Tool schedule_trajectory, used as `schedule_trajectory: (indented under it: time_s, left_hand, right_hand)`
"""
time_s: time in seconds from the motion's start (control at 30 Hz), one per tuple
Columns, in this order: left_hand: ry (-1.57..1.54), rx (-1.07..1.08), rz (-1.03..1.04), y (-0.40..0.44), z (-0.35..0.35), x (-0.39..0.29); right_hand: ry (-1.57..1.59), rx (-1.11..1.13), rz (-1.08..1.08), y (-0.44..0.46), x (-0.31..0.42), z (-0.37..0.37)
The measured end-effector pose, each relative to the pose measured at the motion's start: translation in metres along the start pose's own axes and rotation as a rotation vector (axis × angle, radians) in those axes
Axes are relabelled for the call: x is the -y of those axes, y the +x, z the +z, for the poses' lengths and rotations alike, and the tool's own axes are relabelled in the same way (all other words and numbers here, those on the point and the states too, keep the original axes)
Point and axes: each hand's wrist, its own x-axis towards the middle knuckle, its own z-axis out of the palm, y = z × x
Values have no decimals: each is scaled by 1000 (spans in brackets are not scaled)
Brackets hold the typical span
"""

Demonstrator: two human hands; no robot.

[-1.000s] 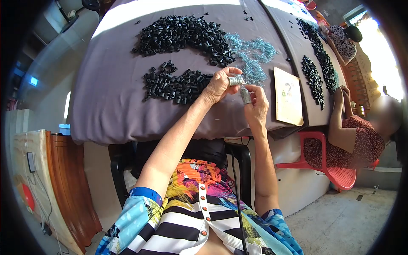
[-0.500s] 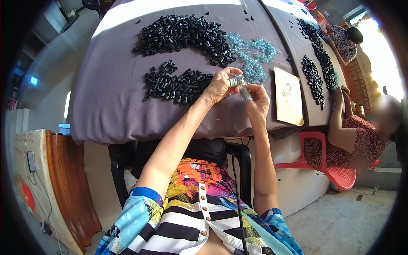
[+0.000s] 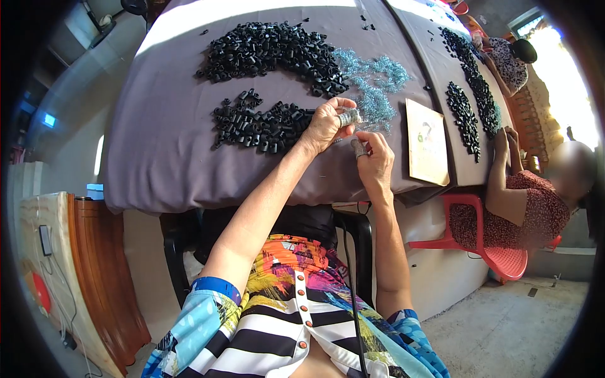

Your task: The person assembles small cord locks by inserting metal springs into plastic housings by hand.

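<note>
In the head view, my left hand is over the table just beside the pile of silvery-blue small springs or wire coils. Its thumb and wrapped finger are pinched together, and what they hold is too small to make out. My right hand is a little lower and to the right, fingers curled and pinched, with grey wrapping on one digit. Anything between its fingertips is hidden. A cluster of short black tubular plastic pieces lies left of my left hand, and a larger heap of them lies farther back.
A purple-grey cloth covers the table. A light board lies right of my hands. Across a dark seam are more black pieces. Two co-workers sit at the right, one on a red chair. A wooden cabinet stands at left.
My right hand has drawn slightly down and left, opening a gap from the left hand's fingertips. The left hand has barely moved.
</note>
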Motion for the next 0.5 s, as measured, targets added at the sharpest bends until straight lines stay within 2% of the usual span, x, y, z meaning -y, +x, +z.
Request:
schedule_trajectory:
  time_s: [0.13, 0.23, 0.33, 0.43, 0.5]
  left_hand:
    - [-14, 19, 12, 0, -2, -1]
    - [8, -19, -6, -1, 1, -1]
    - [1, -40, -14, -1, 2, -2]
    - [-7, 23, 5, -1, -2, -2]
    - [0, 29, 17, -1, -2, -2]
  right_hand:
    - [3, -34, 49, 5, 5, 1]
    - [242, -12, 254, 8, 4, 6]
    - [357, 6, 290, 12, 0, 11]
    - [450, 33, 448, 15, 4, 9]
    - [433, 36, 421, 16, 3, 8]
